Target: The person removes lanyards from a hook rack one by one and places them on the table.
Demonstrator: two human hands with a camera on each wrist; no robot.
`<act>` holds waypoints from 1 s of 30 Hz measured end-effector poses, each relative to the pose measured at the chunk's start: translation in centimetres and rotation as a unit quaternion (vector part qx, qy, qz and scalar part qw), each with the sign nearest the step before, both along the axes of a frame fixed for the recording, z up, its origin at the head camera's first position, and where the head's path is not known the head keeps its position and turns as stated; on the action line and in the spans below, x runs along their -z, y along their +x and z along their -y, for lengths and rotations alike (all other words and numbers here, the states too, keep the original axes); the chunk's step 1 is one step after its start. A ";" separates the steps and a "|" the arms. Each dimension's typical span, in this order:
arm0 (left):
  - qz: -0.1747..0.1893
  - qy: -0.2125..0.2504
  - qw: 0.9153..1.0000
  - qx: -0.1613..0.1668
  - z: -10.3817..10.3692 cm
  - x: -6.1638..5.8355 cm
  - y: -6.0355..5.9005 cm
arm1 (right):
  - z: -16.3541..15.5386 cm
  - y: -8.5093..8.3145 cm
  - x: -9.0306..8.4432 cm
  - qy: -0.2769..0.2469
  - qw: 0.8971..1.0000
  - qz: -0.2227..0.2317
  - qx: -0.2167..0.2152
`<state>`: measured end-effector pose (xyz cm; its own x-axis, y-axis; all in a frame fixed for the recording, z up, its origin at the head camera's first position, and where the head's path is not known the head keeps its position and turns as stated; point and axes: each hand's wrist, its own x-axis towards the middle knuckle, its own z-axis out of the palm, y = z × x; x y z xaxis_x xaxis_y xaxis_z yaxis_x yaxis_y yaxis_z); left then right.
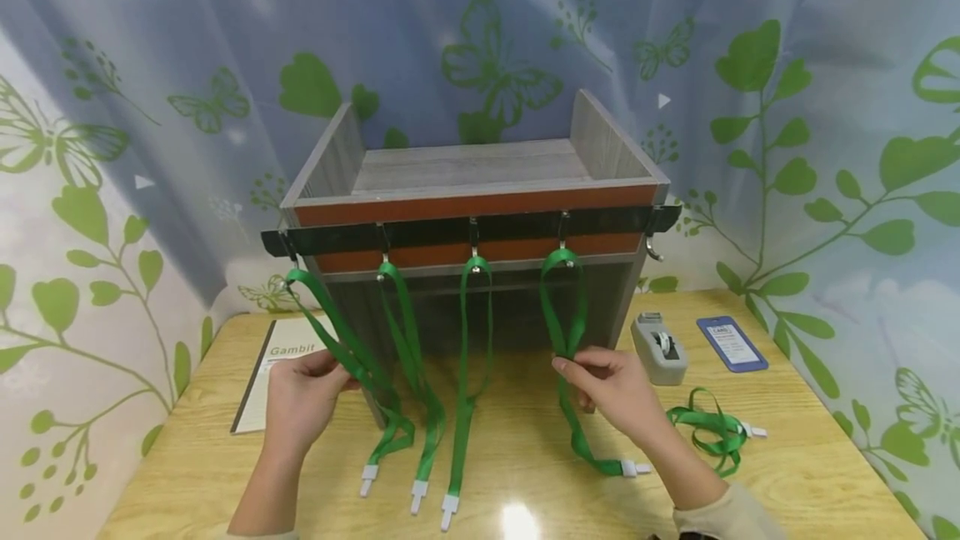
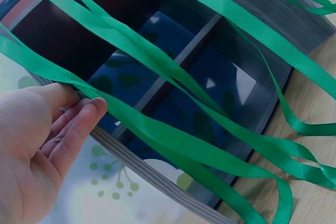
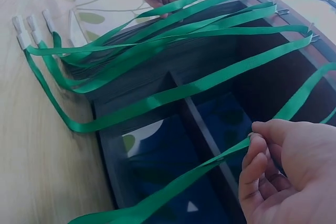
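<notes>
Green lanyards with white plastic clips hang from hooks on a dark rail (image 1: 517,225). At the leftmost lanyard (image 1: 337,332), my left hand (image 1: 307,398) has its thumb and fingers together at the strap's edge; in the left wrist view the fingertips (image 2: 97,107) meet the strap, partly hiding the grip. My right hand (image 1: 615,390) pinches the rightmost hanging lanyard (image 1: 552,315) below its loop, between thumb and fingertips; its lower end trails to a clip on the table. Between my hands hang two more lanyards, a left one (image 1: 408,332) and a right one (image 1: 462,340), untouched.
The rail spans a grey wooden shelf box (image 1: 472,169). A bare hook (image 1: 654,250) is at its right end. On the table (image 1: 517,448) lie a loose green lanyard (image 1: 712,423), a tape dispenser (image 1: 660,348), a blue card holder (image 1: 732,344) and a notebook (image 1: 262,382).
</notes>
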<state>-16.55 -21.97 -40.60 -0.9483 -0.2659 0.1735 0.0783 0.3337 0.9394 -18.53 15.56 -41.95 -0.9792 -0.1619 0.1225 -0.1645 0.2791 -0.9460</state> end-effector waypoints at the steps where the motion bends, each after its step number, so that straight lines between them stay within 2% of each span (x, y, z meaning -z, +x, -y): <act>1: 0.000 0.001 1.000 0.000 0.0 0.0 0.0 | 0.0 0.0 -0.1 0.001 1.000 -0.004 0.001; 9: -0.006 0.000 1.000 0.003 0.0 -0.1 -0.1 | -0.4 -0.3 -1.6 0.001 0.999 -0.053 0.004; 17: 0.006 -0.002 1.000 0.002 0.1 0.0 -0.1 | -0.9 -0.1 -4.8 -0.008 0.995 -0.098 0.007; 22: 0.009 -0.002 1.000 0.004 0.0 0.0 0.2 | -1.1 0.4 -6.4 -0.046 0.992 -0.116 -0.005; 26: 0.001 -0.001 1.000 0.008 0.0 -0.1 0.3 | -1.4 0.6 -7.6 -0.090 0.986 -0.138 -0.022; 30: -0.007 -0.001 1.000 0.013 0.0 -0.3 0.3 | -1.6 0.8 -9.1 -0.102 0.982 -0.158 -0.025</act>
